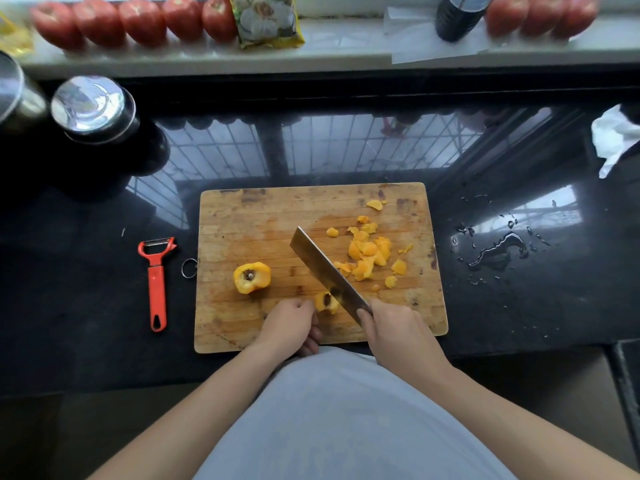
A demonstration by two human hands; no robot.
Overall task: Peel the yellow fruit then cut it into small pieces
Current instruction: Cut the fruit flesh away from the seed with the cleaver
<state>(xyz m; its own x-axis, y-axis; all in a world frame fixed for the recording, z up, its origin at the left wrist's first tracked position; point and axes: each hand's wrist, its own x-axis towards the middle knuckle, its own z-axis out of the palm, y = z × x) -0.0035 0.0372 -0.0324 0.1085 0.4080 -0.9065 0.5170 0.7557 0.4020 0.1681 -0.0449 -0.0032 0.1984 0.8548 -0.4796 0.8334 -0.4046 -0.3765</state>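
On the wooden cutting board (pixel 242 216) lies one yellow fruit half (pixel 251 277) with its dark stone showing. A second half (pixel 326 302) sits near the board's front edge, and my left hand (pixel 291 323) holds it with curled fingertips. My right hand (pixel 391 327) grips the handle of a cleaver (pixel 325 268), whose blade slants up and left with its edge against that second half. A heap of yellow peel and pieces (pixel 369 252) lies on the board's right side.
A red peeler (pixel 156 282) lies on the black counter left of the board. Two metal containers (pixel 91 109) stand at the far left. Water drops (pixel 498 251) are spilled to the right. Red tomatoes (pixel 138 22), a packet and a dark bottle (pixel 457 15) line the windowsill.
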